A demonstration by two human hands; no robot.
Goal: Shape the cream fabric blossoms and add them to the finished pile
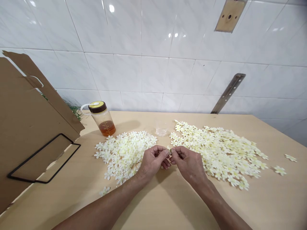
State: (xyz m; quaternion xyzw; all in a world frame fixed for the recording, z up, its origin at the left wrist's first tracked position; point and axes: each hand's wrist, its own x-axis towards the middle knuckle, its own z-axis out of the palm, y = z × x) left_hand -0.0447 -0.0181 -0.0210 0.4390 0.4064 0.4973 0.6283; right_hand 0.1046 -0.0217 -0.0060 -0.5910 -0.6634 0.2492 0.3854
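Note:
Between the fingertips of both hands is a small pale yellow artificial flower (168,148), mostly covered by the fingers. My left hand (154,159) pinches it from the left, thumb against forefinger. From the other side my right hand (188,161) closes thumb and forefinger on it; any smaller part in that pinch is hidden. A heap of white artificial flowers (127,151) lies beside my left hand. Yellower flowers (225,151) spread out past my right hand. Just beyond the hands stands a small clear plastic cup (161,129), its contents too faint to tell.
A bottle (103,119) with amber liquid stands behind the left heap. At the left are a cardboard box (31,118) and a black wire frame (45,182). A metal bracket (227,94) leans against the tiled wall (153,73). Loose flowers (279,170) lie on the right.

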